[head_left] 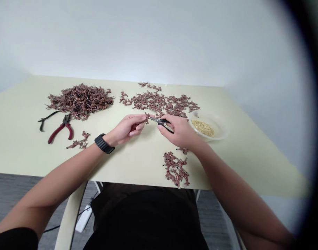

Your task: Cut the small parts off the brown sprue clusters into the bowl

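My left hand (129,127) is closed in a pinch on a small brown piece (147,118) held above the pale table (23,146). My right hand (178,131) is closed round black-handled pliers (161,122), whose tip touches that piece. A black watch (104,143) sits on my left wrist. Just beyond my hands lies a loose spread of the same brown pieces (164,102). A small cluster of them (176,169) lies near the front edge under my right forearm.
A big heap of brown pieces (80,100) lies at the back left. Beside it rest red-handled pliers (60,129) and a black tool (46,119), with a few brown pieces (79,142). A clear bowl (218,133) of small golden bits stands right of my right hand.
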A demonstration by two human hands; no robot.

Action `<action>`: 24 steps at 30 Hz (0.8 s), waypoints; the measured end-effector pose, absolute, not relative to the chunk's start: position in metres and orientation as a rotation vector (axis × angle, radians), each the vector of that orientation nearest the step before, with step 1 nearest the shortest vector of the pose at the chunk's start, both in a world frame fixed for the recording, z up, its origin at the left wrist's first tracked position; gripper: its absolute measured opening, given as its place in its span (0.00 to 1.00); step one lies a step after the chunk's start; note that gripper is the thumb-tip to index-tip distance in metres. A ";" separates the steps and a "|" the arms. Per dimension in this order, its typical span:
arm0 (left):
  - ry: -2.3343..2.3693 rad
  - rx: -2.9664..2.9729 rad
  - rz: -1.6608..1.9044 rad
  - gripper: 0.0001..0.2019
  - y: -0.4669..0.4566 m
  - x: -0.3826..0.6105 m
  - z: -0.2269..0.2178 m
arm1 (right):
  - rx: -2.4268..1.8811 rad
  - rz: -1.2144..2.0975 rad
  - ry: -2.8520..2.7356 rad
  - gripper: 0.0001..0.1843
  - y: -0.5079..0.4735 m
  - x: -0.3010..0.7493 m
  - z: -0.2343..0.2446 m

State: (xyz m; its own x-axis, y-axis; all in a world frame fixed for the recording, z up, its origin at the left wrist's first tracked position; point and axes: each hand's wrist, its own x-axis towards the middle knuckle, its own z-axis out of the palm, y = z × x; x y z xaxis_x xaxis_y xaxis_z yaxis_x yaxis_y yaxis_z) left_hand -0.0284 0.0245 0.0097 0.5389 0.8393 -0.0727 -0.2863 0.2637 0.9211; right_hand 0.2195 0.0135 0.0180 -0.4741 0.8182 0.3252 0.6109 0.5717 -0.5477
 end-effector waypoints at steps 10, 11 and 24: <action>0.564 0.705 0.716 0.06 0.035 -0.038 0.009 | -1.045 0.404 -2.291 0.12 0.017 0.224 0.014; 0.557 0.680 0.700 0.05 0.036 -0.039 0.009 | -1.043 0.403 -2.296 0.13 0.018 0.224 0.014; 0.513 0.625 0.622 0.10 0.041 -0.044 0.008 | -1.045 0.468 -2.324 0.14 0.017 0.228 0.016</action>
